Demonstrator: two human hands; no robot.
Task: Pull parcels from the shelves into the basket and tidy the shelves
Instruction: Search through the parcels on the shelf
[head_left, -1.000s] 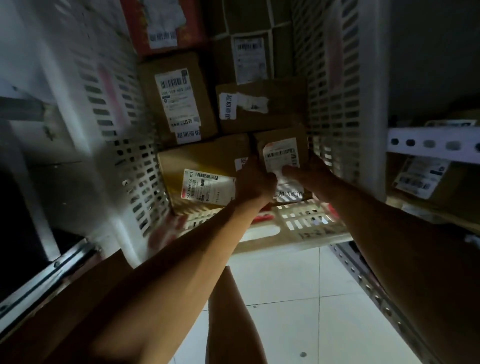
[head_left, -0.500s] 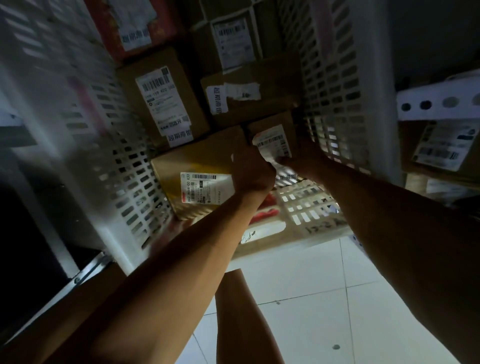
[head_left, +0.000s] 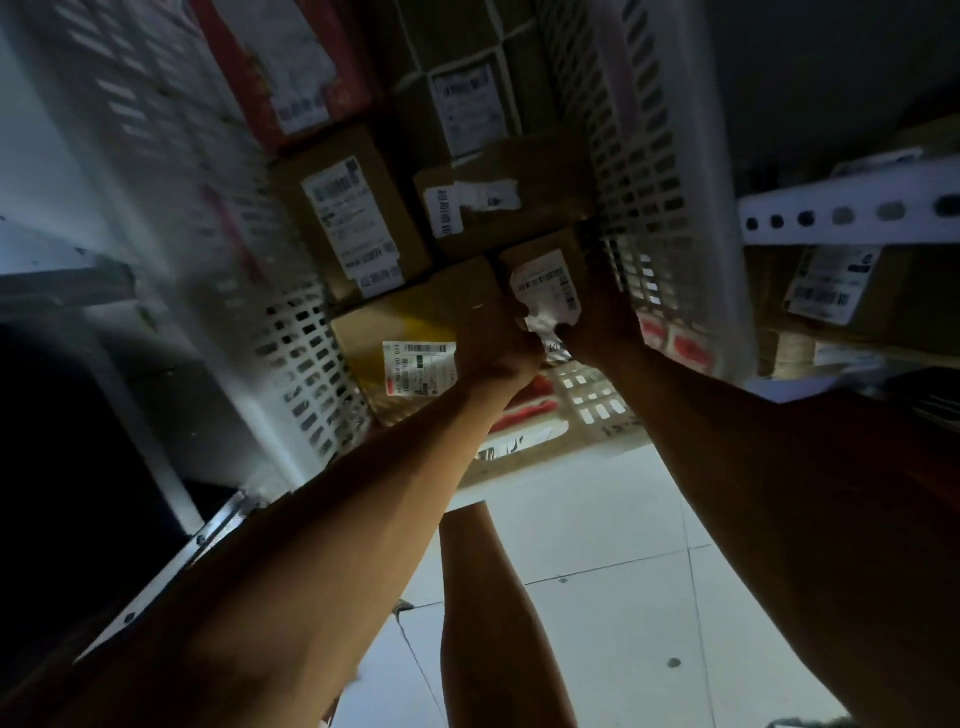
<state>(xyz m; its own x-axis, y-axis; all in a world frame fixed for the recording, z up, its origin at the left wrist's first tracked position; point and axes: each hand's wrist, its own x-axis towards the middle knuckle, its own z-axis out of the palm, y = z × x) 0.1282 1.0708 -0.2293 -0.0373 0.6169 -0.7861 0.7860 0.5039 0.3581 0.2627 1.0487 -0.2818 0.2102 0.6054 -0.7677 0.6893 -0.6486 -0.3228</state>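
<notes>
Small parcel (head_left: 545, 280): in basket (head_left: 654, 171), at 12 o'clock from both hands. Left hand (head_left: 493, 348) and right hand (head_left: 602, 317) clasp its near end.

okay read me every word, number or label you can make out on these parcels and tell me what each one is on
No text can be read for certain; the picture is dark and blurred.
Small box held by both hands, left hand, right hand: crumpled label, barcode, print blurred.
Yellow parcel: white label, barcode, unreadable.
Brown box: long label, unreadable.
Red box: label blurred.
Shelf box: label too small.
</notes>
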